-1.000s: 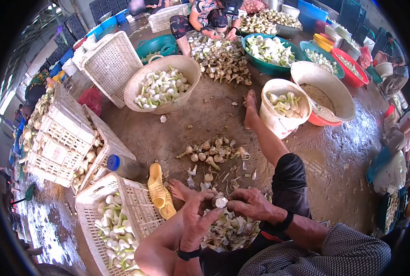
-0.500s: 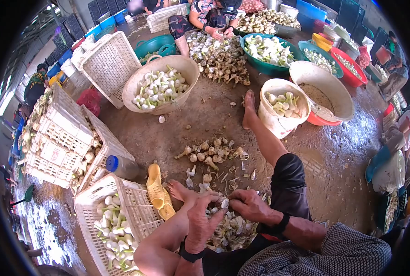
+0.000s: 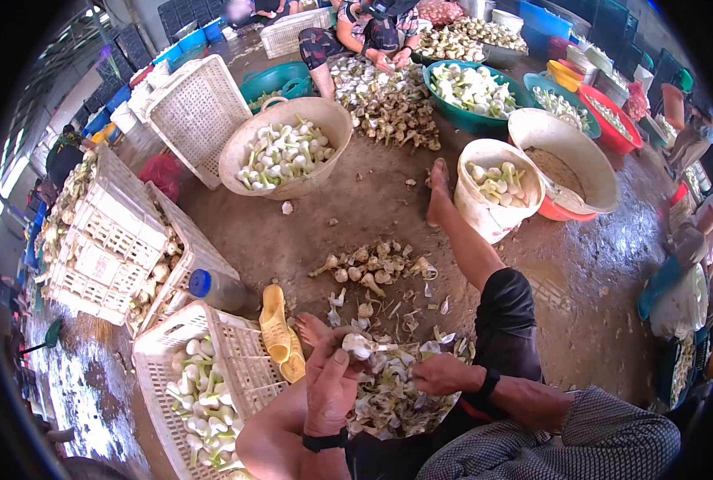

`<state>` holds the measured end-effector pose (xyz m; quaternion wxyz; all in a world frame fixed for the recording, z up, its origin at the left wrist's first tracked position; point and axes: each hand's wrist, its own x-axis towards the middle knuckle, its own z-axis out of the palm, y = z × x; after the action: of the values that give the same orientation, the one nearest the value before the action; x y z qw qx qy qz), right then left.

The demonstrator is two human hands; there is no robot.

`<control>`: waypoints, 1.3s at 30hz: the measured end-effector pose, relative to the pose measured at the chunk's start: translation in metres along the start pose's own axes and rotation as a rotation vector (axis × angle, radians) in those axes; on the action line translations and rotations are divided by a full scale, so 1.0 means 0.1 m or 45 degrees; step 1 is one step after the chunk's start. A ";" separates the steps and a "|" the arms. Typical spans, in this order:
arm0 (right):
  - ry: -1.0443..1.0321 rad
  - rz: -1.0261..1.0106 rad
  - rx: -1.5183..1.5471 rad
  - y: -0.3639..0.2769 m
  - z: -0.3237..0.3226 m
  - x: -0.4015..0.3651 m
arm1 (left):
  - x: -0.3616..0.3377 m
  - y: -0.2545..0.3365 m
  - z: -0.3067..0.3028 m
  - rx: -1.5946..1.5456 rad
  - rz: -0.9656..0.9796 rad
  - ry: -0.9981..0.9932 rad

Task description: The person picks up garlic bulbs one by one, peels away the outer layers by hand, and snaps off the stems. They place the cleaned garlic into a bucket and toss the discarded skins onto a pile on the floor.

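Note:
My left hand [image 3: 332,384] is closed round a white garlic bulb [image 3: 359,346], whose stem points right. To the right, my right hand [image 3: 444,374] is closed near some pale peel; what its fingers pinch is too small to make out. Below and between my hands lies a heap of loose garlic skins [image 3: 396,396]. Unpeeled garlic bulbs [image 3: 372,268] lie on the floor in front of my feet. At my left, a white crate [image 3: 160,376] holds peeled bulbs with green stems.
A beige basin [image 3: 336,144] and a white bucket [image 3: 488,216] hold peeled bulbs. Nearby are a blue-capped bottle [image 3: 220,290], yellow sandals [image 3: 275,328] and stacked crates [image 3: 112,264]. A person [image 3: 356,32] sits by a garlic pile across the floor; other people are at the sides.
My hands have moved apart. The left has turned and shows the bulb with its stem; the right has shifted slightly right and down. The whole view has shifted slightly.

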<state>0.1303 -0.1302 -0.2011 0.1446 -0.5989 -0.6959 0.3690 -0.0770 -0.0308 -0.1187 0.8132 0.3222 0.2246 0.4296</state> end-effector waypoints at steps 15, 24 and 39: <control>0.365 -0.237 0.657 -0.69 -0.68 0.08 | -0.03 -0.08 0.01 0.083 -0.156 -0.009; 0.380 -0.428 0.397 -0.64 -0.71 0.14 | -0.04 -0.05 0.03 0.263 -0.206 -0.011; 0.225 -0.078 0.732 -0.64 -0.71 0.03 | -0.06 -0.04 -0.03 0.329 -0.312 -0.215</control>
<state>0.1295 -0.1041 -0.1091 0.3794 -0.5419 -0.5653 0.4928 -0.0802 -0.0369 -0.1232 0.8272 0.4289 0.2463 0.2666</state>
